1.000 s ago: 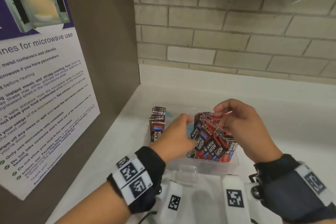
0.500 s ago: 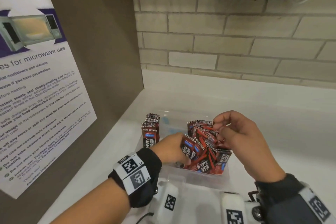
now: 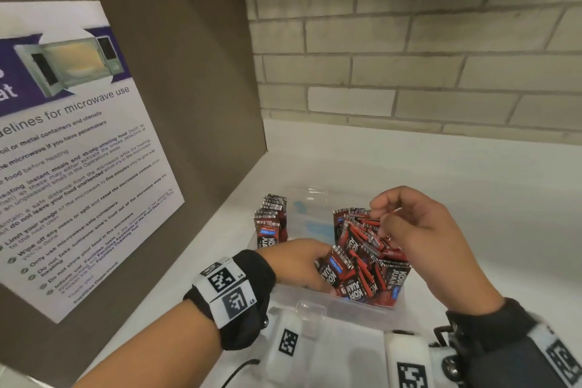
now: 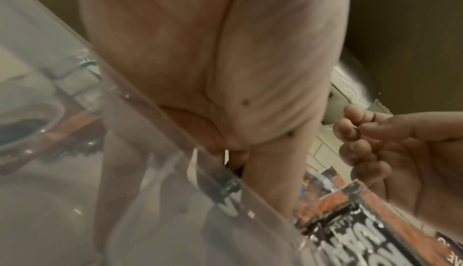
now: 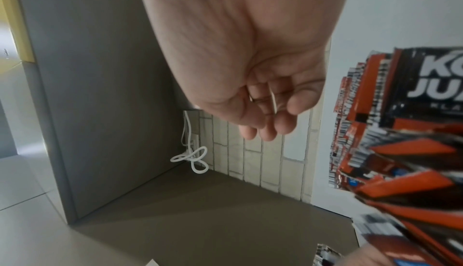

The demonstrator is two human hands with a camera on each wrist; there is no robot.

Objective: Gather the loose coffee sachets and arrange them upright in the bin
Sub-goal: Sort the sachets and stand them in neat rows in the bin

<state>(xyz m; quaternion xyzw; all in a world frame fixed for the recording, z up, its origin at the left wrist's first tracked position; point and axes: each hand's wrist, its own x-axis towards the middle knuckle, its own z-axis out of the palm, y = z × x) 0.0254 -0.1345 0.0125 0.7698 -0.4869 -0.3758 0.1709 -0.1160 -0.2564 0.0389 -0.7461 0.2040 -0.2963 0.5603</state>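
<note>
the jumbled sachets (image 3: pixel 365 264) lean every way in the right half of the clear bin (image 3: pixel 318 301), between the left hand (image 3: pixel 299 263) curled on their left flank and the right hand (image 3: pixel 419 236), nearer their tops, fingers curled, grip unclear.

Left hand (image 3: pixel 299 264): fingertips hidden behind the loose sachets (image 3: pixel 362 261); grip not determinable. Right hand (image 3: pixel 419 236): fingertips curled inward, contents not determinable. Bin (image 3: pixel 352 309): clear walls, far rim faint. Sachets (image 5: pixel 413 131) beside right hand: cut by frame edge, nearest ones blurred.
</note>
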